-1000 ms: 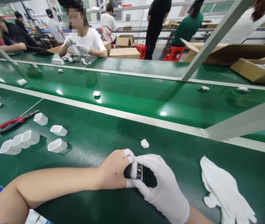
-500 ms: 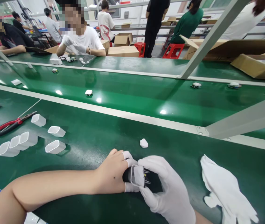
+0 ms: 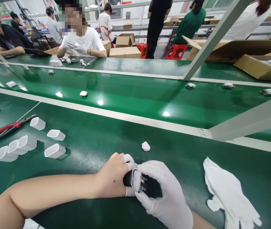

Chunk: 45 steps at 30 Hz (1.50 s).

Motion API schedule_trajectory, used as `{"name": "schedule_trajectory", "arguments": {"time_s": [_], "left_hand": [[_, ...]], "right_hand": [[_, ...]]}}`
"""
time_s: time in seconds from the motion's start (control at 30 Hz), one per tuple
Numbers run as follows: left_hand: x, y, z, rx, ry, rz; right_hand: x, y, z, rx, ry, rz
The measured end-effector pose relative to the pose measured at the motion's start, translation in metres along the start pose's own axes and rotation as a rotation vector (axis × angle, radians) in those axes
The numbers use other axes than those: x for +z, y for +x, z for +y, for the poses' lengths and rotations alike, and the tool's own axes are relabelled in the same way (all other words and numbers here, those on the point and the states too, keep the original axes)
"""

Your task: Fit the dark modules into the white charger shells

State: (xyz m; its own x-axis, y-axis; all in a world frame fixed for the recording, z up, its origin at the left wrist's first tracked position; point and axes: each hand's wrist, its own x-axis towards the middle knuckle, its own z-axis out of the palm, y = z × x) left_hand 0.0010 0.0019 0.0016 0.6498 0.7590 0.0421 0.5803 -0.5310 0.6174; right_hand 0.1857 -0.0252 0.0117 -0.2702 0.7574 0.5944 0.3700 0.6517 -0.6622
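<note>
Between my two hands is a small charger [image 3: 136, 180], with a pale rim, a white putty-like mass and thin metal pins on its right end. My left hand [image 3: 115, 178], wearing white finger cots, is closed around its left end, which looks dark and is partly hidden. My right hand [image 3: 165, 194], in a white glove, pinches the pin end between thumb and fingers. A white putty-like lump [image 3: 145, 146] lies on the green table just beyond my hands. Off to the right lies a loose white glove [image 3: 231, 190].
Several white plastic housings [image 3: 55, 151] stand at the left beside red-and-black pliers [image 3: 13, 127]. Beyond a pale rail [image 3: 126, 118], a green conveyor belt [image 3: 130, 90] carries small parts. A slanted metal post [image 3: 250, 117] rises at the right. A co-worker [image 3: 84, 41] sits opposite.
The white mass with pins sits closer to the rim, with my right hand slightly farther left. Parts on the belt have moved left. The whole view has shifted slightly.
</note>
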Motion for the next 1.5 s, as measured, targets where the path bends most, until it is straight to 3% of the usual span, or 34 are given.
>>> {"name": "schedule_trajectory", "arguments": {"time_s": [0.13, 0.27, 0.93, 1.2, 1.5], "left_hand": [[0.000, 0.000, 0.001, -0.003, -0.015, -0.008], [0.000, 0.000, 0.002, -0.022, -0.040, -0.022], [-0.001, 0.002, 0.005, -0.044, -0.061, -0.056], [-0.001, 0.002, 0.005, -0.033, -0.044, -0.058], [-0.001, 0.002, 0.007, -0.044, -0.042, -0.052]], "right_hand": [[0.000, -0.001, 0.001, 0.045, -0.037, -0.011], [-0.001, -0.003, 0.003, -0.011, -0.106, -0.017], [-0.006, 0.017, -0.001, -0.032, -0.029, -0.061], [-0.006, 0.005, 0.002, 0.018, -0.116, -0.041], [-0.005, 0.001, 0.003, 0.006, -0.015, -0.087]]}}
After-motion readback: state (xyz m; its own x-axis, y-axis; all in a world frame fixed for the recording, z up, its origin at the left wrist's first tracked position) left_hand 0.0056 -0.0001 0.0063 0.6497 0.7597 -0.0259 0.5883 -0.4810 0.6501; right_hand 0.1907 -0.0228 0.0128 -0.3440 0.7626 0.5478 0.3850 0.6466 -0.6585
